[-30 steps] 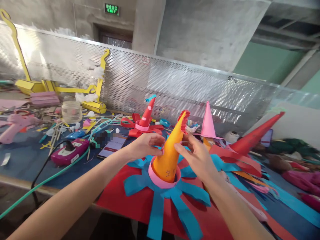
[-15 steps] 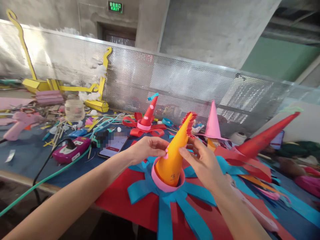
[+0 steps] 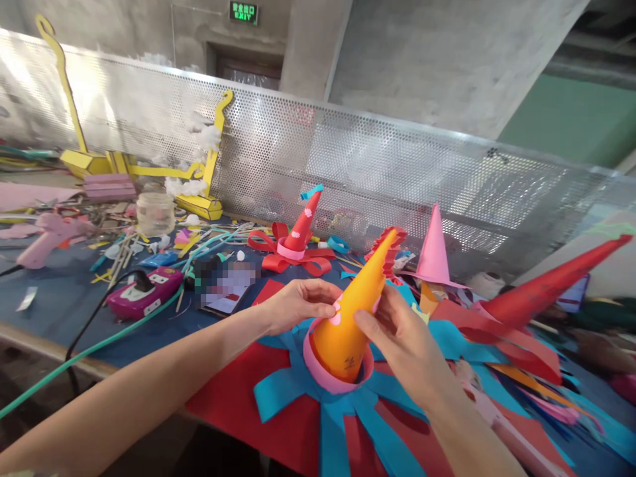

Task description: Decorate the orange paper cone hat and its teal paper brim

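Observation:
An orange paper cone [image 3: 348,338] leans to the right inside a pink paper ring [image 3: 322,379], with looped blue paper strips [image 3: 334,434] spreading out around it. Crinkled red paper [image 3: 396,246] edges the cone's tip. My left hand [image 3: 307,303] is closed on the cone's left side, its thumb at a small pink paper piece [image 3: 337,314] on the surface. On the opposite side, my right hand [image 3: 405,338] grips the cone between thumb and fingers; some of its fingertips are hidden behind. Red paper [image 3: 248,397] lies beneath the strips.
A phone [image 3: 228,291], a purple power strip [image 3: 146,295] with a cable, and a pink glue gun [image 3: 47,238] lie left. Behind stand a small red cone [image 3: 302,222] and a pink cone [image 3: 434,248]. A long red cone [image 3: 551,285] leans right.
The view has shifted, so the scene sits slightly to the right. Both hands stay on the orange cone; my right fingers have moved slightly lower along its side.

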`<action>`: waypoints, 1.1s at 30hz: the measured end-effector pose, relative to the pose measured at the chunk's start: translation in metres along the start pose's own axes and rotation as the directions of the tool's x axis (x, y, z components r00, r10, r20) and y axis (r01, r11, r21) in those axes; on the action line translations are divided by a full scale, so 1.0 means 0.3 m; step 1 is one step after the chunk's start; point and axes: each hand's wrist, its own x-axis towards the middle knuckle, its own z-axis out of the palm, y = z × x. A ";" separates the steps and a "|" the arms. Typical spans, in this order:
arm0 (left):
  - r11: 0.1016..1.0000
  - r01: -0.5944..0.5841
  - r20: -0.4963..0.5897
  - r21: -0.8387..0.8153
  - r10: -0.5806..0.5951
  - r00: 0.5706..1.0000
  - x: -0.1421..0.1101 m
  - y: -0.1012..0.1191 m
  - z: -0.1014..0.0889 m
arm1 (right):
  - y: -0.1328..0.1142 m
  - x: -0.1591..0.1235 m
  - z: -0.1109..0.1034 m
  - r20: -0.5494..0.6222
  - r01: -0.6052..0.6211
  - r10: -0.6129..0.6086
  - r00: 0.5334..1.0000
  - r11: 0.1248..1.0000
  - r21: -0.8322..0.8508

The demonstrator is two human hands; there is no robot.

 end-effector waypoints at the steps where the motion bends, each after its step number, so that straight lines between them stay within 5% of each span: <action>1: 1.000 0.001 -0.001 -0.014 -0.001 1.000 0.001 -0.004 0.001 | -0.001 -0.003 0.001 0.004 -0.016 0.016 1.000 1.000 0.004; 13: 0.997 -0.027 -0.013 -0.067 0.026 1.000 -0.005 -0.020 0.004 | -0.014 -0.011 0.025 -0.030 -0.043 0.044 0.999 0.999 0.029; 33: 0.978 0.100 -0.114 -0.182 -0.122 0.986 0.005 -0.003 0.029 | -0.004 -0.023 0.021 -0.041 -0.068 0.067 0.997 0.997 -0.023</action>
